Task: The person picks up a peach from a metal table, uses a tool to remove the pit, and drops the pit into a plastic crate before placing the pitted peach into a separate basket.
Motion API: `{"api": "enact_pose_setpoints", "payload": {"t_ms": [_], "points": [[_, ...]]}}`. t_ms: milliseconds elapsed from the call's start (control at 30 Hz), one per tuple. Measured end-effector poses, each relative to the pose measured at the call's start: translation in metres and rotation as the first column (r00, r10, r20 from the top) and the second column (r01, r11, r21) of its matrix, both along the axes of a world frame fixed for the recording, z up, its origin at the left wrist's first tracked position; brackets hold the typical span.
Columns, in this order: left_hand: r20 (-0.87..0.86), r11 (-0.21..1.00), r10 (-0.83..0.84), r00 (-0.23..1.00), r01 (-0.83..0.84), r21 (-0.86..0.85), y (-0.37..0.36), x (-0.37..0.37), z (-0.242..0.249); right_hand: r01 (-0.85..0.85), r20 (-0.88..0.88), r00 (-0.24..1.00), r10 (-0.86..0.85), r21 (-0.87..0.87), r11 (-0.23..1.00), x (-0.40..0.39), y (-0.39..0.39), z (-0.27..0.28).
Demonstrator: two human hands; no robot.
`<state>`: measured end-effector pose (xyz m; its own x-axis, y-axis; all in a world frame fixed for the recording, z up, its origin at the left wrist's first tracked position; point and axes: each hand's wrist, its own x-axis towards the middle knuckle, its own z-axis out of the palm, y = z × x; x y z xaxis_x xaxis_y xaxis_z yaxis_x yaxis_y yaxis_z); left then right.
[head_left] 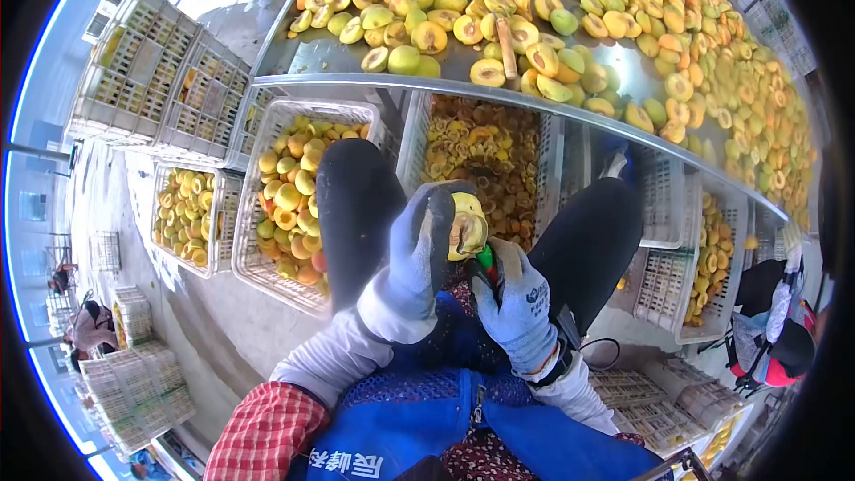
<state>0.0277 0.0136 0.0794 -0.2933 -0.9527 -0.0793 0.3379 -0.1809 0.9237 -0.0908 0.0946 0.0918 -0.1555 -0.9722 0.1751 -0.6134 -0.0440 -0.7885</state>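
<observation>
My left hand (415,245), in a pale glove with dark fingers, is closed around a yellow peach (468,221) above my lap. A brownish cut area shows on the fruit's near side. My right hand (519,303), gloved in light blue, grips a small pitting knife (485,257) by its green and red handle. The tool's tip is right at the cut area, and its blade is mostly hidden. Below the peach, between my knees, stands a crate (415,138) of brown and yellow peach scraps (481,147).
A metal table (356,82) in front carries many peach halves (427,37) and a wooden-handled tool (507,49). Crates of whole peaches (289,196) stand to my left, stacked crates (165,71) beyond. Another crate (655,298) is on the right, near a seated person (770,338).
</observation>
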Motion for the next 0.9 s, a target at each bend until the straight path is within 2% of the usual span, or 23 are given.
{"api": "enact_pose_setpoints", "payload": {"t_ms": [33,133,233,367,433,567,633,667,733,767,833,900], "points": [[0.067,1.000,0.001,0.998,0.000,-0.019,0.001,0.000,0.001,-0.007,-0.011,1.000,0.007,-0.008,1.000,0.000,0.000,-0.001],[0.114,0.995,0.067,0.991,-0.059,-0.076,0.004,-0.006,-0.001,0.010,-0.059,0.998,-0.009,0.017,1.000,0.002,-0.001,-0.001],[0.105,1.000,0.008,0.994,-0.008,-0.001,0.005,-0.004,-0.007,-0.025,-0.114,0.993,0.032,0.064,0.998,0.000,0.001,-0.006],[0.096,0.998,-0.045,0.994,0.041,0.040,0.007,-0.002,0.002,-0.040,-0.103,0.994,0.046,0.056,0.998,0.001,0.006,-0.008],[0.045,1.000,-0.015,0.999,0.016,-0.019,0.008,-0.004,0.004,-0.041,-0.137,0.990,0.044,0.026,0.999,0.000,0.006,-0.007],[0.110,0.995,-0.052,0.993,0.062,-0.084,0.004,-0.001,-0.001,-0.066,-0.131,0.988,0.077,0.088,0.994,-0.004,0.006,-0.006],[0.142,0.997,-0.059,0.988,0.053,0.051,0.008,-0.001,0.001,-0.111,-0.073,0.990,0.120,0.116,0.987,-0.005,0.008,-0.008],[0.145,0.997,-0.061,0.987,0.054,0.053,0.008,-0.002,0.001,-0.110,-0.070,0.990,0.119,0.117,0.987,-0.005,0.009,-0.009],[0.273,0.999,-0.039,0.961,0.046,-0.019,0.007,-0.004,-0.001,-0.091,0.026,0.996,0.089,0.094,0.991,-0.002,0.010,-0.014],[0.276,0.999,-0.041,0.960,0.048,-0.018,0.006,-0.004,-0.001,-0.089,0.028,0.996,0.087,0.094,0.992,0.000,0.010,-0.018],[0.380,0.986,-0.090,0.921,0.136,-0.096,0.006,-0.002,-0.001,-0.084,0.205,0.976,0.070,0.059,0.995,0.006,0.017,-0.024],[0.419,0.979,-0.108,0.901,0.171,-0.115,0.003,-0.002,0.007,-0.067,0.225,0.972,0.064,0.004,0.998,0.007,0.018,-0.024]]}}
